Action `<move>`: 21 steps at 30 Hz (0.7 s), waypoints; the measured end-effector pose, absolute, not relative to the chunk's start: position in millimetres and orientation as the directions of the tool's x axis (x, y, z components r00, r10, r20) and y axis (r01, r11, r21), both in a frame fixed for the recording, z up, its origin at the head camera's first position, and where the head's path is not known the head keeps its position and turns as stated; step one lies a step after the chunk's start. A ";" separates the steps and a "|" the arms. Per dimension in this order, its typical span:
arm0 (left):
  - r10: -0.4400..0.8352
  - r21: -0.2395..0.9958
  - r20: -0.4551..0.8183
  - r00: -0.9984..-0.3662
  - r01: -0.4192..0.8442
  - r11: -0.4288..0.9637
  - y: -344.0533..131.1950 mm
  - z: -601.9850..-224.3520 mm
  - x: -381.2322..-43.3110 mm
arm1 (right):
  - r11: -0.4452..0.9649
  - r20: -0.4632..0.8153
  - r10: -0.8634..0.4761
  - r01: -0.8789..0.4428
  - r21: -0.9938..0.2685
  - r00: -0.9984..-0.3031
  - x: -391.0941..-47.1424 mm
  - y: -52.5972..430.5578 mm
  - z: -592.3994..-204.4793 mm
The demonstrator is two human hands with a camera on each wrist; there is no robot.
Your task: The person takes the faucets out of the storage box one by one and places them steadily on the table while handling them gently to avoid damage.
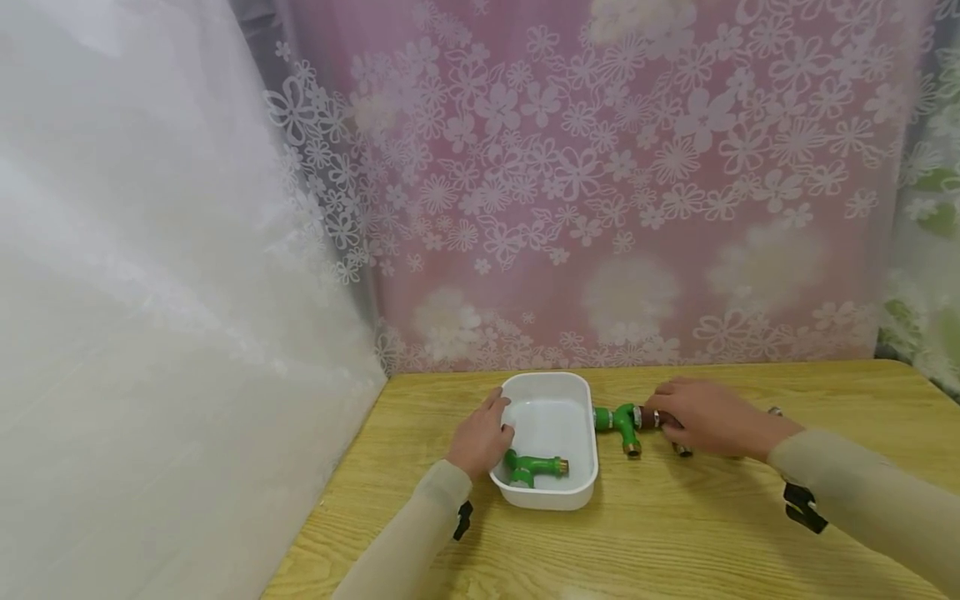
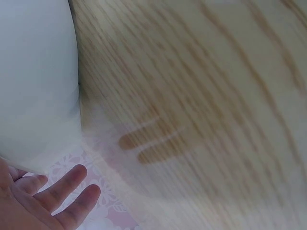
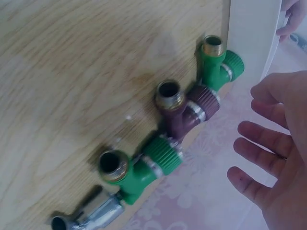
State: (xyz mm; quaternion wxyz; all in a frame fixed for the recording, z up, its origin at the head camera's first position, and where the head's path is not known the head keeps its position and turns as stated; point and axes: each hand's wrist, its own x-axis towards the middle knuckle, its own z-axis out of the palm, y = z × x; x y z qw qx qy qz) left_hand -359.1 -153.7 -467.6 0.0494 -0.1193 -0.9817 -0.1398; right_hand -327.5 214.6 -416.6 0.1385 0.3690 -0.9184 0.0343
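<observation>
A white plastic tub [image 1: 546, 500] stands on the table with one green tap [image 1: 536, 465] lying inside it. My left hand [image 1: 480, 437] holds its left rim, thumb over the inner side and fingers outside. Right of the tub a row of taps begins with a green tap [image 3: 214, 69] beside the wall. After it come a dark red tap [image 3: 180, 117], another green tap [image 3: 136, 175] and a chrome tap [image 3: 98, 213]. My right hand [image 1: 708, 417] is over this row, its fingers loosely extended beside the taps in the right wrist view. From the head, it hides part of the row.
The wooden table [image 1: 637, 550] carries everything. A pink floral curtain [image 1: 600, 208] hangs along its back edge, and a pale sheet [image 1: 150, 333] hangs on the left side.
</observation>
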 end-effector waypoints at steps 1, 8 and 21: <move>0.220 0.261 0.132 -0.967 0.248 0.933 -153.9 -468.0 -359.4 | 0.716 0.275 -0.677 -0.697 0.034 -0.682 -328.0 211.7 -416.5; 0.220 0.266 0.145 -0.965 0.252 0.930 -153.8 -466.7 -358.8 | 0.634 0.269 -0.749 -0.772 0.030 -0.605 -328.2 189.6 -410.5; 0.217 0.249 0.131 -0.967 0.244 0.937 -154.4 -467.3 -361.1 | 0.579 0.198 -0.795 -0.814 -0.032 -0.573 -327.9 147.6 -396.4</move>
